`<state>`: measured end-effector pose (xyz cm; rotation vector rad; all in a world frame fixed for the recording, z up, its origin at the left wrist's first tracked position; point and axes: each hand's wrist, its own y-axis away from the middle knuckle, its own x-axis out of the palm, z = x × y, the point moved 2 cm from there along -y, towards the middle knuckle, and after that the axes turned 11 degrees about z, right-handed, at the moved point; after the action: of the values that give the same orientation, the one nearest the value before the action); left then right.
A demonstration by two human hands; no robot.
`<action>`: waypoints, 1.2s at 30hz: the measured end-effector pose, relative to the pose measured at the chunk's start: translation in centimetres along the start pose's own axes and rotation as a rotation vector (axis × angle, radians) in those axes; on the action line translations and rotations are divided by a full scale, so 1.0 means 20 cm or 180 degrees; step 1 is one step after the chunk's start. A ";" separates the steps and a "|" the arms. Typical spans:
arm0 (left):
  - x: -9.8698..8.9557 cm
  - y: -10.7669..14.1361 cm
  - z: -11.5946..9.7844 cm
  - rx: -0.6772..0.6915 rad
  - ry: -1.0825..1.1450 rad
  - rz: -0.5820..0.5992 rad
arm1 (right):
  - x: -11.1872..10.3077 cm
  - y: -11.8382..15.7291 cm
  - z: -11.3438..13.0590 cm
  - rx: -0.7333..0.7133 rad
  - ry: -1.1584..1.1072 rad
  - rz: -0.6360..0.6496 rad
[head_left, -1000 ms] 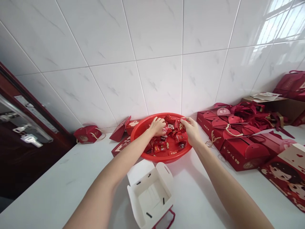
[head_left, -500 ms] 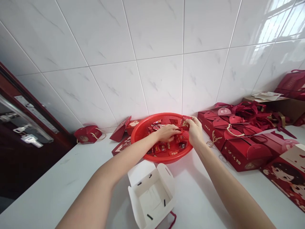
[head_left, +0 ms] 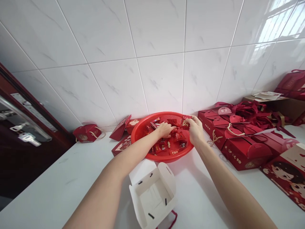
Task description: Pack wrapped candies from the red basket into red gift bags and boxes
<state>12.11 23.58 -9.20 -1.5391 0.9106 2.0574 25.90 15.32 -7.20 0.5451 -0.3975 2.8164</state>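
A red plastic basket (head_left: 140, 152) with several wrapped candies stands against the wall. My left hand (head_left: 165, 129) reaches into it, fingers bent down and together among the candies; what they grip, if anything, is hidden. Over the basket's right rim, my right hand (head_left: 195, 128) pinches a red candy packet (head_left: 185, 122) between thumb and fingers. In front of the basket, a white-lined box (head_left: 153, 194) lies open with its flaps spread. Nothing but short dark tabs shows inside it, and a dark red cord hangs at its lower right.
Red gift boxes (head_left: 245, 152) and red ribbons (head_left: 250, 111) crowd the right side. A small red box (head_left: 88, 133) stands at the left, near a dark door with keys (head_left: 30, 138). More red cartons (head_left: 121, 128) touch the basket's left side. Behind runs a tiled wall (head_left: 162, 82).
My left hand has shifted slightly left inside the basket. My right hand keeps its pinch on the packet at nearly the same place. The view has moved a little.
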 end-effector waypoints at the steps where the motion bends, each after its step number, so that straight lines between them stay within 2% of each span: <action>1: 0.01 0.00 0.00 0.0019 0.0079 0.0029 | 0.00 0.00 0.00 0.0006 -0.0012 -0.0015; 7: 0.01 0.00 0.01 0.0239 0.0788 0.0045 | 0.01 0.01 0.01 0.0004 -0.0003 -0.0009; 13: -0.05 0.05 0.16 0.0577 0.1820 -0.0203 | 0.02 0.01 0.02 -0.0055 0.0093 0.0074; 15: -0.07 0.08 0.21 0.0665 0.2396 -0.0379 | 0.03 0.01 0.02 -0.0114 0.0117 0.0128; 19: -0.10 0.12 0.27 0.0841 0.4073 -0.0743 | 0.03 0.00 0.03 -0.0119 -0.0020 0.0225; 21: -0.11 0.13 0.27 0.0903 0.4476 -0.0773 | 0.04 0.01 0.03 -0.0071 -0.0070 0.0340; 25: -0.14 0.16 0.25 0.0896 0.4708 -0.0752 | 0.04 0.02 0.04 -0.0049 0.0022 0.0501; 31: -0.15 0.17 0.26 0.0952 0.4969 -0.0650 | 0.04 0.01 0.03 -0.0110 0.0050 0.0493; 36: -0.17 0.18 0.25 0.1125 0.5001 -0.0658 | 0.04 0.02 0.03 0.0233 0.0065 0.0521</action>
<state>7.26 24.82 -4.23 -2.7002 1.3116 0.1498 25.19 14.92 -6.42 0.5205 -0.3510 3.0013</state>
